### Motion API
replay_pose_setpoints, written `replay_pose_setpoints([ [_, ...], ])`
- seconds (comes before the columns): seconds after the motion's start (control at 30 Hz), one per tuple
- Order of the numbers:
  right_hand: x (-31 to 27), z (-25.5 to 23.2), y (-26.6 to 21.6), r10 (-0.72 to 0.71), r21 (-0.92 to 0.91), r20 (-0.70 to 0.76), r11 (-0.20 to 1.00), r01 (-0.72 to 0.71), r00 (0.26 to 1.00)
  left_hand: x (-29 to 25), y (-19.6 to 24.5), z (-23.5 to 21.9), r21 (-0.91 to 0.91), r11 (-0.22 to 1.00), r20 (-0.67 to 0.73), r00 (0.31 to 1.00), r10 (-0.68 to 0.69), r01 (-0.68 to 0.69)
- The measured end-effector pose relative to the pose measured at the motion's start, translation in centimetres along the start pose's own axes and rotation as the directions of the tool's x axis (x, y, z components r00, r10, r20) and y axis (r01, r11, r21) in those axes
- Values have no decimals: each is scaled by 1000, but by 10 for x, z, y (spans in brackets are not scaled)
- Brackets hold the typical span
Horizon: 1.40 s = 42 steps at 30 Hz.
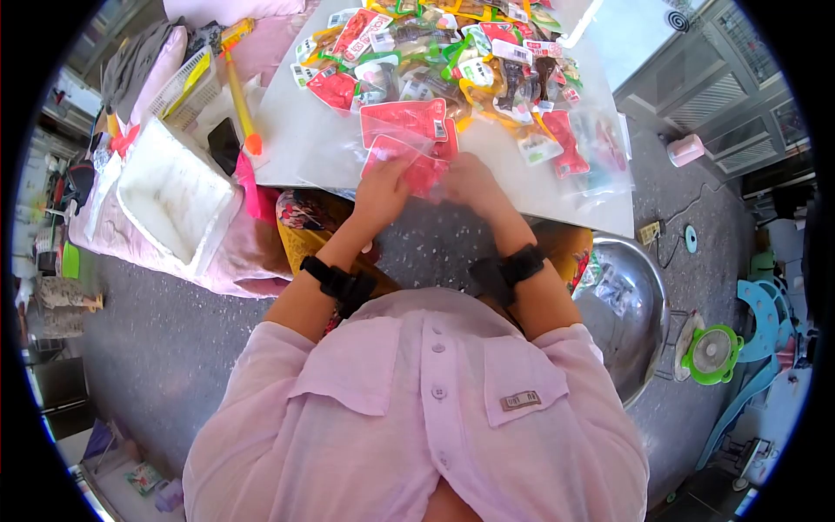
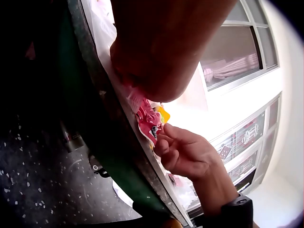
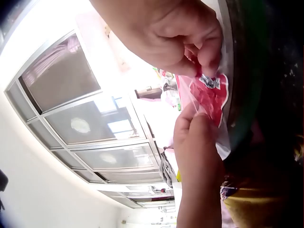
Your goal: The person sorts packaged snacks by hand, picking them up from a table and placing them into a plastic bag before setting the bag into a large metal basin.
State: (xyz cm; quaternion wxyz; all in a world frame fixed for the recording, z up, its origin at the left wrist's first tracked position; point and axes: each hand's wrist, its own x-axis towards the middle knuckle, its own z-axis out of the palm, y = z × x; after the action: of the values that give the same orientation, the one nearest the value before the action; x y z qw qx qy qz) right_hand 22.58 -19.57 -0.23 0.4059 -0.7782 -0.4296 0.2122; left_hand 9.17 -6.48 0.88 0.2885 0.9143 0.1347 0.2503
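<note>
At the table's near edge, my left hand (image 1: 383,190) pinches the edge of a clear plastic bag (image 1: 337,167) between thumb and finger. My right hand (image 1: 475,184) faces it, its fingers curled at the near end of a red packet (image 1: 424,174). Red shows between those fingers in the right wrist view, where the packet (image 3: 207,99) with a silvery label lies between both hands under clear film. Another red packet (image 1: 404,115) lies just beyond on the tabletop. The left wrist view shows the right hand (image 2: 187,154) beside the red packaging; the left fingertips are hidden there.
A heap of colourful food packets (image 1: 474,52) covers the table's far part. Clear bags (image 1: 604,157) lie at its right edge. A steel basin (image 1: 622,322) stands below right. At left are a white foam box (image 1: 174,196), a basket (image 1: 187,94) and a phone (image 1: 223,143).
</note>
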Motion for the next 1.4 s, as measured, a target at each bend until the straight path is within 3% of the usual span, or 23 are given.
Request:
replay_pose_setpoints([
  [0.03,-3,0,-19,171,285,23,943,-171,985,-1,-1,0,-5,1000,0,1000,-23,23],
  [0.07,-3,1,-31,322,538,96,779,-321,942,-2,-1,-2,5,1000,4,1000,-20,20],
  [0.17,0,5,-38,284,696,140,653,-298,949,-2,3,-8,18,1000,-2,1000,17,-17],
  [0.27,5,14,-42,335,817,76,519,-251,939,-2,4,-9,9,997,-37,997,72,-72],
  [0.37,11,29,-48,178,942,7,329,-66,984,0,6,-12,6,999,-35,998,53,-53],
  [0.47,8,37,-67,115,878,-30,478,-29,993,1,-3,-9,-19,1000,-41,999,2,-3],
  [0.53,10,33,-62,58,503,-107,864,4,993,-2,-8,-9,-10,999,-63,997,-42,41],
  [0.57,11,31,-57,19,254,-131,967,15,991,-2,-8,-9,2,999,-62,998,-33,33],
  [0.67,26,24,-23,-218,-287,-416,953,100,883,0,-8,-10,26,1000,-60,998,-10,12],
  [0.73,36,4,-31,-225,-327,-441,942,78,869,1,-11,-7,24,1000,-62,998,-8,9],
  [0.77,41,-5,-34,-228,-345,-453,936,67,862,1,-12,-5,23,1000,-78,997,5,-3],
  [0.97,70,-19,-27,86,-313,-381,925,-216,920,2,-16,-4,15,1000,-83,996,21,-20],
  [1.07,69,-12,-11,-97,-2,-380,995,104,920,2,-12,-6,29,999,-75,997,-21,23],
  [1.17,55,-10,-13,297,299,-121,921,-251,947,1,-11,-6,26,999,-74,997,-26,28],
  [1.27,43,4,-18,226,523,-197,847,-93,954,2,-13,-2,36,999,-95,995,-27,30],
  [1.37,25,-2,-46,180,274,-494,961,-44,851,7,-14,0,71,997,-128,991,-29,38],
  [1.4,23,-3,-41,147,338,-520,940,45,841,10,-14,0,89,994,-121,991,-49,60],
])
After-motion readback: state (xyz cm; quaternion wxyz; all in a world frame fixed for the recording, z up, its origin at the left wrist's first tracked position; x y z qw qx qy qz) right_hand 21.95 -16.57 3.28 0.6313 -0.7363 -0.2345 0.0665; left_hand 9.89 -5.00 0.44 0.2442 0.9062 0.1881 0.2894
